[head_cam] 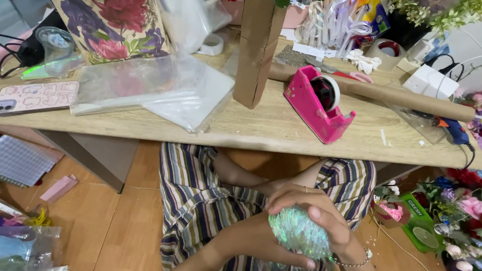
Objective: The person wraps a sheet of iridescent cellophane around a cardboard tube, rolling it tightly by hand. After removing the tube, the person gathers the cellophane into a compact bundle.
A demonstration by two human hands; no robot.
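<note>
Both hands close around an iridescent ball (299, 233) over the lap: left hand (261, 241) cups it from below, right hand (312, 210) wraps its top, each grip shut on it. Above, the wooden surface (262, 123) carries a pink tape dispenser (318, 104).

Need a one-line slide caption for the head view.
Both hands, left hand and right hand, cup an iridescent crinkled bundle below a wooden table bearing a pink tape dispenser.

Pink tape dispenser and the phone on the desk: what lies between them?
In the head view, clear plastic sheets and a folded brown cardboard piece lie between the tape dispenser and phone.
</note>
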